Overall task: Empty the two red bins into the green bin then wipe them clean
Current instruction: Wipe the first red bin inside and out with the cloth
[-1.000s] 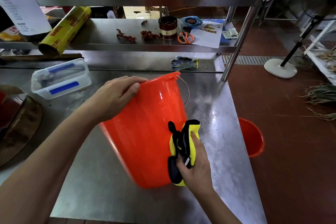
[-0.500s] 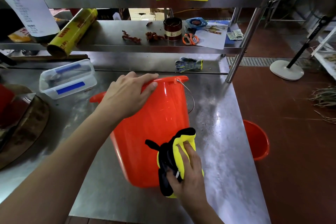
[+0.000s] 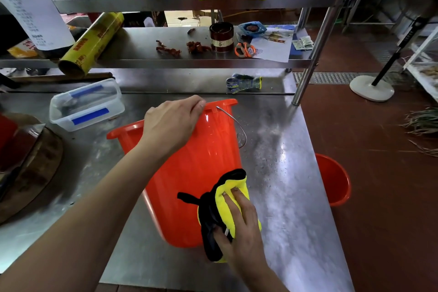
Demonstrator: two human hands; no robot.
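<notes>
- While it leans on the steel bench [image 3: 284,197], the red bin [image 3: 196,173] sits between the two hands, its rim tipped away toward the shelves and its base nearest the person
- Left hand [image 3: 171,123] lies over the upper rim of that bin, fingers curled down across the edge and gripping it, the forearm reaching in from the lower left
- Right hand [image 3: 241,227] is low against the bin's outer wall near its base, fingers spread fairly flat on a yellow and black cloth [image 3: 222,206], thumb tucked round the dark part so the cloth is pinched and pressed to the plastic
- A thin wire handle [image 3: 238,125] hangs loose from the bin's rim on the right side, touching neither hand
- A second red bin [image 3: 334,180] stands on the brown floor just beside the bench's right edge, well apart from both hands, only partly in view past the bench
- Behind the left hand on the bench are a clear lidded box with blue clips [image 3: 86,104] and a patterned work glove [image 3: 244,82]
- On the lower shelf [image 3: 142,54] above lie a yellow roll of wrap [image 3: 91,46], orange-handled scissors [image 3: 245,49], a dark round tin [image 3: 221,37] and some dried red scraps [image 3: 182,48]
- I cannot see a green bin from this angle
</notes>
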